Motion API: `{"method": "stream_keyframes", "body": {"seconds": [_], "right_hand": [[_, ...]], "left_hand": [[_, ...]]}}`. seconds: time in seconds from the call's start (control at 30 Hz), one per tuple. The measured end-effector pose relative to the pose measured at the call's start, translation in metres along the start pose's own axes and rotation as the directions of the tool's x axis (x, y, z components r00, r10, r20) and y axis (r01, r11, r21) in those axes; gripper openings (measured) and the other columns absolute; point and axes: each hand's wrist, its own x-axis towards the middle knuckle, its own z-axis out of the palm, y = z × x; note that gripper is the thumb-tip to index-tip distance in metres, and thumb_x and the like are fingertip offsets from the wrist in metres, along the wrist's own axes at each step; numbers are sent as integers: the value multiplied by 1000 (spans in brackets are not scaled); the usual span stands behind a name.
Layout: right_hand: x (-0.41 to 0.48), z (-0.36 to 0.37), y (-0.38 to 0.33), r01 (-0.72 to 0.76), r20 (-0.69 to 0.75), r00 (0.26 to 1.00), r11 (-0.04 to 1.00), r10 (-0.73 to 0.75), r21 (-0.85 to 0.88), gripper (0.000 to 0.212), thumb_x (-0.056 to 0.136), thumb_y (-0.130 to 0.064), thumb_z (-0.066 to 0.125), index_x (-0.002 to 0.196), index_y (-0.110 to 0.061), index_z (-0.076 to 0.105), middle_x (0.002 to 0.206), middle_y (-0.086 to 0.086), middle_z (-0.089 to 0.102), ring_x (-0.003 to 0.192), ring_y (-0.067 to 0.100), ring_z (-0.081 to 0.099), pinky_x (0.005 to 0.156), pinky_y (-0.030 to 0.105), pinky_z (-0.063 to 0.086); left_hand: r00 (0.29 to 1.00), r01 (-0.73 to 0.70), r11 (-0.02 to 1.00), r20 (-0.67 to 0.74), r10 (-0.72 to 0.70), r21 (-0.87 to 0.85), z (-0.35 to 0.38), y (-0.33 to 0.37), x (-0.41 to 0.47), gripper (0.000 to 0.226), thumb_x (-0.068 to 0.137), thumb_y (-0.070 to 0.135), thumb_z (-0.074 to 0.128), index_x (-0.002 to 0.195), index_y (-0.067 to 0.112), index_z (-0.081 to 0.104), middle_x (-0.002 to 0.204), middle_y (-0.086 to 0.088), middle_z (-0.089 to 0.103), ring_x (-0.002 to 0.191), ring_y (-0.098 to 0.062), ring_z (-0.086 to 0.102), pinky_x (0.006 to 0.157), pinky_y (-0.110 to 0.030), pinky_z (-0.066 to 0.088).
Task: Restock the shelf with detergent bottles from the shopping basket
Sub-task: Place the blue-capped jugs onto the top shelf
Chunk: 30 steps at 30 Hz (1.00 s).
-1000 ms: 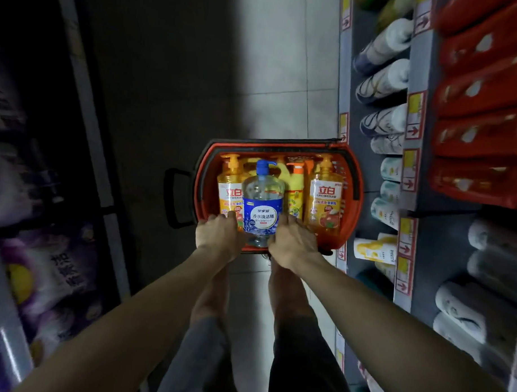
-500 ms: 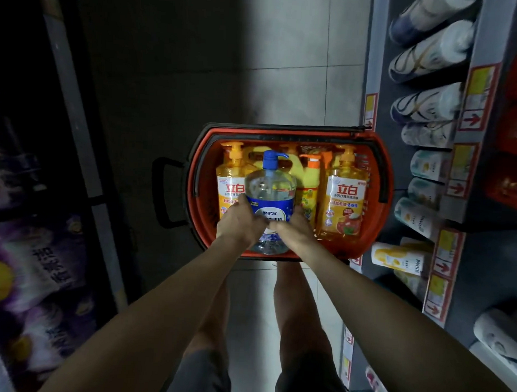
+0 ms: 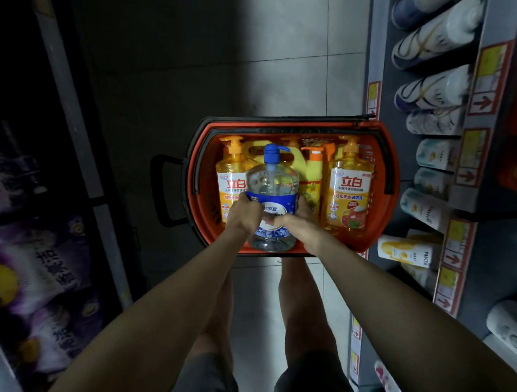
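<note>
Clear bottle [image 3: 271,196] stands at the basket's [image 3: 379,229] near edge, left hand [image 3: 245,216] and right hand [image 3: 297,222] clasping its sides — pickup step; next, I'd guess, lift it toward the right shelf [image 3: 484,233].

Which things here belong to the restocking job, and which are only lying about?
Job: clear bottle, held by left hand and right hand; orange bottles; basket.
Lying about: white shelf bottles; purple packs.
</note>
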Motion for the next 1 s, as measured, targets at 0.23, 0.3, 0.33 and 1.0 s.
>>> {"method": "stream_keyframes", "body": {"seconds": [0.23,0.3,0.33,1.0], "right_hand": [[-31,-2,-1,35,-15,999,999,-35,8,93,62,-32,100,138,-28,47,125,-7,71,117,18,68,105,49,55],[-52,-3,-6,60,-18,998,998,-59,36,91,63,-27,99,137,-27,46,126,-4,71,117,19,68,106,48,55],[-64,-4,-10,73,-14,997,996,-72,52,86,69,-19,97,137,-25,45,127,-2,71,117,19,68,105,46,56],[-405,-11,-162,684,-281,728,691,-626,232,67,80,-41,90,137,-24,60,116,-1,78,108,15,75,90,34,62]], "left_hand": [[998,-40,999,-39,41,22,-4,0,-27,59,73,38,40,124,16,60,117,-12,68,99,-36,62,76,-41,43],[997,-70,997,-38,71,23,-14,9,-56,60,72,38,38,125,17,58,116,-11,67,102,-35,62,80,-43,45],[996,-79,997,-41,80,20,-19,14,-71,60,72,38,39,125,17,57,116,-11,67,103,-35,62,81,-43,45],[743,-648,761,-190,641,35,-161,110,-399,42,100,59,50,117,23,63,110,6,64,115,-17,55,93,-36,44]]}}
